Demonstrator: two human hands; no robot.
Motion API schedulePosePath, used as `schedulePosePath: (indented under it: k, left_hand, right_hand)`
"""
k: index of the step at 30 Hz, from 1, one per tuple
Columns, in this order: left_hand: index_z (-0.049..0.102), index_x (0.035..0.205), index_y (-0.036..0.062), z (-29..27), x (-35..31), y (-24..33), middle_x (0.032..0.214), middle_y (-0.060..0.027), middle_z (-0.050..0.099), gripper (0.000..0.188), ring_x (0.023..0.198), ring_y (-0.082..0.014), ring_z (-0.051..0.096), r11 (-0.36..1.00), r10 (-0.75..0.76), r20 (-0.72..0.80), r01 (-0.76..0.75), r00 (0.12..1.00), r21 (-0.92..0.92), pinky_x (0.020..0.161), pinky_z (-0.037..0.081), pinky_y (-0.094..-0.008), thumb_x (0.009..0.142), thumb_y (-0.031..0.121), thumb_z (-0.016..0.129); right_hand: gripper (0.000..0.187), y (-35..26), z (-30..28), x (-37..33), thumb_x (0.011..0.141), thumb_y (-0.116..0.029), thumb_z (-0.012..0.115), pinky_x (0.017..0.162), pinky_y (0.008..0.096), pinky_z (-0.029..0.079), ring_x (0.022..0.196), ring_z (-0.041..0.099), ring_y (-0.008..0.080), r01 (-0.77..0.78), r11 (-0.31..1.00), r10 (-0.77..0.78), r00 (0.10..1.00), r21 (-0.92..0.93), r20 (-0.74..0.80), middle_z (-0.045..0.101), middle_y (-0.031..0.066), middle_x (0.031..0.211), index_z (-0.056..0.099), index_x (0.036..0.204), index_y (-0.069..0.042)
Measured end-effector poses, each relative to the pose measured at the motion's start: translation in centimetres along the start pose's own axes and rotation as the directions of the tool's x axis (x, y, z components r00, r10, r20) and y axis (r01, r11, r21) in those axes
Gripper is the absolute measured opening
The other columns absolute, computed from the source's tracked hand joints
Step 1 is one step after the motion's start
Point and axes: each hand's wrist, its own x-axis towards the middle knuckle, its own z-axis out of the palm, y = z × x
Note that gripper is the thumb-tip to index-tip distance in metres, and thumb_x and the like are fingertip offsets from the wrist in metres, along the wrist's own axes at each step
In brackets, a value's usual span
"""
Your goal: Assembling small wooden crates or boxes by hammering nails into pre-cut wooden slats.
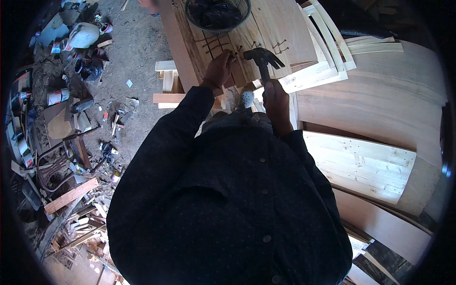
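Note:
My right hand [276,102] is wrapped round the handle of a claw hammer [261,56], whose dark head is over the near part of a wooden workbench [254,35]. Close to the hammer's face, my left hand [219,70] is low at the bench's near edge with its fingertips pinched together. What sits between those fingertips is too small to make out. Thin rusty nails or rods [216,46] lie crosswise on the boards just beyond my left hand. More nails [281,46] are scattered to the right of the hammer head.
A round mesh basket [218,23] holding black plastic stands at the bench's far side. Curved wooden frames [327,38] and large plywood sheets [370,85] are stacked on the right. Cut timber [166,85] juts out left of the bench. Scrap and containers [58,97] litter the floor at left.

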Motion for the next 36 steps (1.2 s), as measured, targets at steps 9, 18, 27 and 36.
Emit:
schedulePosePath:
  k: [9, 18, 27, 36]
  left_hand:
    - [0.047, 0.103, 0.0054, 0.4, -0.3, -0.5, 0.088, -0.0202, 0.064, 0.011, 0.083, -0.0425, 0.062, 0.998, 0.012, -0.054, -0.008, 0.998, 0.060, 0.063, 0.050, -0.0473, 0.095, 0.012, 0.050]
    - [0.045, 0.103, 0.0046, 0.2, -0.3, -0.3, 0.095, -0.0216, 0.061, 0.013, 0.087, -0.0415, 0.060, 1.000, 0.014, 0.016, -0.014, 1.000, 0.008, 0.071, 0.050, -0.0457, 0.095, 0.013, 0.049]
    - [0.048, 0.104, 0.0070, -0.4, -0.3, 0.5, 0.098, -0.0180, 0.062, 0.015, 0.086, -0.0383, 0.062, 0.991, 0.028, 0.109, -0.042, 0.994, 0.130, 0.070, 0.052, -0.0444, 0.093, 0.016, 0.052]
    - [0.055, 0.103, 0.0072, -0.1, -0.5, 0.5, 0.095, -0.0151, 0.063, 0.015, 0.088, -0.0340, 0.062, 0.994, 0.090, 0.076, -0.095, 0.993, 0.059, 0.073, 0.051, -0.0426, 0.090, 0.015, 0.058]
  right_hand:
    - [0.024, -0.2, -0.1, -0.2, 0.097, -0.020, 0.047, 0.057, 0.0402, 0.050, 0.069, 0.066, 0.0370, 0.033, 0.999, -0.033, 0.999, -0.009, -0.005, 0.065, 0.0213, 0.077, 0.057, 0.102, 0.001]
    - [0.021, 0.1, 0.0, -0.2, 0.096, -0.018, 0.048, 0.058, 0.0414, 0.050, 0.070, 0.066, 0.0385, 0.119, 0.992, -0.120, 0.993, -0.039, -0.009, 0.065, 0.0226, 0.077, 0.057, 0.100, 0.001]
    - [0.017, 0.3, 0.8, 0.5, 0.095, -0.016, 0.049, 0.058, 0.0452, 0.051, 0.072, 0.064, 0.0417, 0.396, 0.893, -0.407, 0.914, -0.216, -0.005, 0.064, 0.0219, 0.078, 0.052, 0.105, -0.002]
    - [0.020, -0.1, 0.9, 0.5, 0.095, -0.022, 0.050, 0.061, 0.0503, 0.051, 0.074, 0.063, 0.0431, 0.299, 0.914, -0.301, 0.953, -0.275, 0.035, 0.065, 0.0216, 0.083, 0.052, 0.106, -0.005]
